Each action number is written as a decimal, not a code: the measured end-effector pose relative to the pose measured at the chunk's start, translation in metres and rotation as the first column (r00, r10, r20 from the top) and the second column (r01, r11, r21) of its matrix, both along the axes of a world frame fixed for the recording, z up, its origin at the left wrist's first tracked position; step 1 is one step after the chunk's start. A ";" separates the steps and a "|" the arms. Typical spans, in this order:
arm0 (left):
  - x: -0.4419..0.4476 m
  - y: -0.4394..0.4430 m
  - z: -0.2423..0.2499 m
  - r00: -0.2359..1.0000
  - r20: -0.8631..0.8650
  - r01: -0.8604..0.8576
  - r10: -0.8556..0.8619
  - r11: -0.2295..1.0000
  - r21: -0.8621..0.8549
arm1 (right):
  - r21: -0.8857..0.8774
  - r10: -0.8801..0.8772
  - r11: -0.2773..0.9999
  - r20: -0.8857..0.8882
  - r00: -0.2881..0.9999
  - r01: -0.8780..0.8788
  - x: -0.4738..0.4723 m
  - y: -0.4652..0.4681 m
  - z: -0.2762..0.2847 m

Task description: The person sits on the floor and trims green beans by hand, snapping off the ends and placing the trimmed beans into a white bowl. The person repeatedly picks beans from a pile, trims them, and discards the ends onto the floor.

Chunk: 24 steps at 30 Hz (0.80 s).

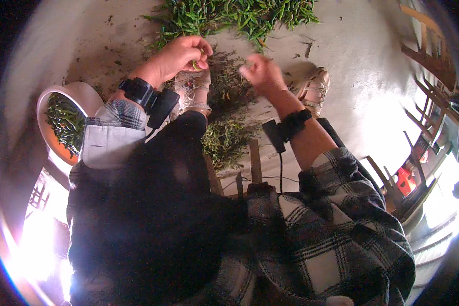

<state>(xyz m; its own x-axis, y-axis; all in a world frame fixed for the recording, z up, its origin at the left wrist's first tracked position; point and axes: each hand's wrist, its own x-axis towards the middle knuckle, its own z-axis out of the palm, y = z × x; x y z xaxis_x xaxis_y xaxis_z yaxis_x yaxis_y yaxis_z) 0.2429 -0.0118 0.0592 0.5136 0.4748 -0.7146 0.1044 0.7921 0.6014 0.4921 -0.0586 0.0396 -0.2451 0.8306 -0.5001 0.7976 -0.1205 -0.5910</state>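
My left hand (187, 53) is closed on a small green chili pepper (195, 65), just above my sandalled foot. My right hand (263, 74) is blurred, to the right of it, with curled fingers; whether it holds anything cannot be made out. Beyond both hands a large heap of what look like green chili peppers (237, 15) lies on the floor. Dark plant scraps (229, 76) are strewn between my feet, and a pile of green-yellow plant bits (225, 143) lies nearer my body. At the left, a pale bucket (43, 103) contains more green chili peppers (65, 118).
My sandalled feet (315, 90) stand either side of the scraps. Wooden chairs (428, 65) are at the right edge. A wooden leg or bar (255, 162) and a thin cable (281, 174) lie near my lap.
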 end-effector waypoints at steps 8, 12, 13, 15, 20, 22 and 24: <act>0.006 -0.010 -0.009 0.983 0.046 -0.176 0.180 0.981 -0.079 | 0.248 -0.227 0.954 0.218 0.949 0.171 0.029 0.019 -0.052; 0.011 -0.011 -0.010 0.975 0.114 -0.175 0.189 0.977 -0.123 | -0.092 -0.447 0.894 -0.129 0.885 0.438 0.011 0.007 -0.033; 0.012 -0.012 -0.009 0.978 0.114 -0.164 0.176 0.980 -0.113 | -0.160 -0.467 0.884 -0.254 0.847 0.440 0.003 0.003 -0.025; 0.018 -0.014 -0.009 0.984 0.111 -0.130 0.139 0.987 -0.091 | -0.381 -0.579 0.807 -0.362 0.730 0.451 -0.017 -0.002 -0.007; 0.023 -0.010 -0.005 0.978 0.052 -0.199 0.200 0.980 -0.024 | -0.520 -0.598 0.774 -0.411 0.688 0.362 -0.054 0.000 0.029; 0.022 -0.008 -0.003 0.968 0.048 -0.245 0.247 0.968 -0.042 | -0.527 -0.579 0.783 -0.426 0.695 0.330 -0.059 0.003 0.034; 0.020 -0.007 0.000 0.946 0.051 -0.311 0.319 0.942 -0.124 | -0.553 -0.584 0.773 -0.430 0.688 0.311 -0.059 0.006 0.036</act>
<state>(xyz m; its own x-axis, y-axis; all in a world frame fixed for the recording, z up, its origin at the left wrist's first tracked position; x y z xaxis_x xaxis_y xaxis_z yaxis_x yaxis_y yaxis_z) 0.2633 -0.0185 0.0589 0.4015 0.5386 -0.7408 -0.2004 0.8409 0.5027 0.4329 -0.0529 0.0760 -0.2381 0.6616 -0.7110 0.1243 -0.7053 -0.6979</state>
